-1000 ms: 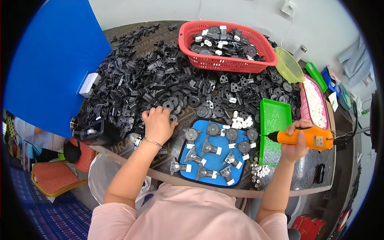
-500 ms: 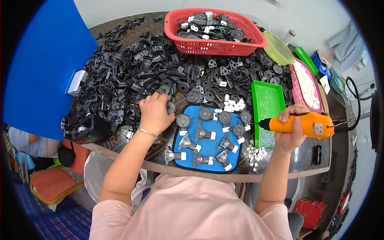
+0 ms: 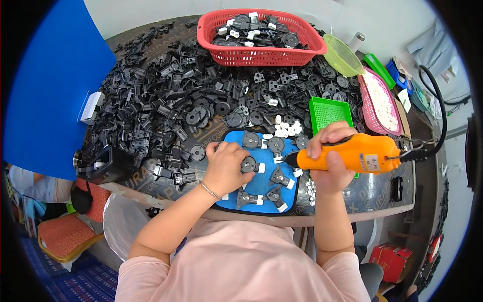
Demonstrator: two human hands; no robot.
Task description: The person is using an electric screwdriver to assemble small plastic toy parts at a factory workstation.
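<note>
Pinching a black wheel between thumb and fingers of the left hand, near the middle of the blue mat, beside a white end; cannot tell if seated or slightly raised. Grasping the orange driver in the right hand, fingers wrapped about its body, nose toward nine o'clock, close to a wheel-topped piece; cannot tell touching from apart.

Looks partway through this matful. Can count at least three pieces already bearing wheels, from eleven to two o'clock on the mat, including one partly hidden. Can also see three brackets without wheels, at three, five and seven o'clock, seemingly left to do; cannot see under the left hand.

Far from done overall, judging by the broad heap of black parts from nine to twelve o'clock, plus loose white caps at one and screws at four. Perhaps finished: joined wheels and white ends inside the red basket at twelve.
</note>
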